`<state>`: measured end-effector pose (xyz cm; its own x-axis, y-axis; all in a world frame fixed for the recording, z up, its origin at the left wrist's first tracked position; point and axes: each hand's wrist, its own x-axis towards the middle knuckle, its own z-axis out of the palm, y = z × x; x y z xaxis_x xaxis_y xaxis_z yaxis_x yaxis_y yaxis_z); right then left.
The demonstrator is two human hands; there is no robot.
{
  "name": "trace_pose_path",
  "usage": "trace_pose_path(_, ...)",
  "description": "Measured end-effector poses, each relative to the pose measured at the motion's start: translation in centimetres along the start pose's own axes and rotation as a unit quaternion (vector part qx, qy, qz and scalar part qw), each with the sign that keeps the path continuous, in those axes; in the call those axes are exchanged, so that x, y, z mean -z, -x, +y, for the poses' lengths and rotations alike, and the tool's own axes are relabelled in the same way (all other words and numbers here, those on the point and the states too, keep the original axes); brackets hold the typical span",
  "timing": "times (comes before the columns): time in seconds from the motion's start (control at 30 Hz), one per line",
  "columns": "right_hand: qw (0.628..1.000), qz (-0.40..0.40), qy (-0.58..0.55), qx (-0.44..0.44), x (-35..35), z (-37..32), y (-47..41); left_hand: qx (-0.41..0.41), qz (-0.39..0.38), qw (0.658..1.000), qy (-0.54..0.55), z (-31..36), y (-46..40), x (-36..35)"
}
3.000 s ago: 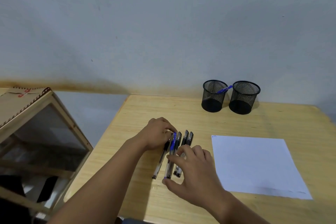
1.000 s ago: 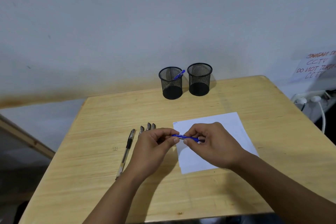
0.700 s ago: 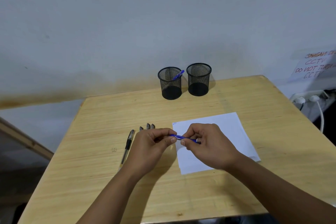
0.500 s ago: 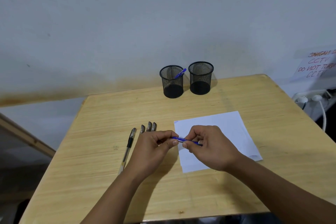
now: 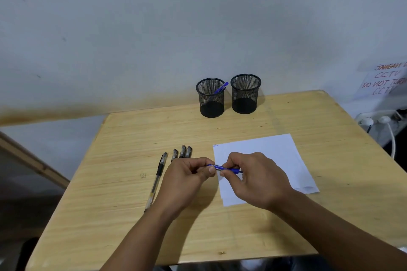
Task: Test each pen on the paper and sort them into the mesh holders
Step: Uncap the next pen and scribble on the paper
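Two hands on one blue plastic pen (image 5: 224,168), held level just above the left edge of the white paper sheet (image 5: 275,154). Left hand (image 5: 185,180) pinches the pen's left end between thumb and curled fingers; right hand (image 5: 255,180) pinches the barrel. Looks like a cap pull or a tip check, can't tell which.

Risks from here:
- If the cap pops free under a hard pull, it can fly toward 9 o'clock and off the light wooden table (image 5: 123,215).
- Four clear-barrel black pens (image 5: 179,153) lie directly under and at 12 o'clock of the left hand; dropping the wrist would roll them, and the leftmost one sits nearer the table edge.
- Paper is loose, nothing holds it. Scribbling one-handed may drag it.
- Left black mesh holder (image 5: 211,99) at 12 o'clock already has a blue pen; right black mesh holder (image 5: 245,94) looks empty. They stand just beside each other, so a careless drop lands in the wrong one.
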<state>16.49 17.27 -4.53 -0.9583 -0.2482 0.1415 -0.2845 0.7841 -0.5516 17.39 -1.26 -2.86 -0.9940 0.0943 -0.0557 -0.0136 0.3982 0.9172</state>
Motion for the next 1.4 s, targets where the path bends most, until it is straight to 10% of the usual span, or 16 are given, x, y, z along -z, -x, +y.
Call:
trace_pose_path(0.9, 0.978, -0.085, -0.185, -0.048, 1.4, -0.8, -0.5, -0.056, -0.023, 0.998, -0.023, -1.0, 0.1, 0.2)
trace_pose_path(1.4, 0.943, -0.021, -0.298, -0.149, 0.5, 1.2, -0.4, -0.042, 0.132, 0.975, -0.172, -3.3, -2.5, 1.1)
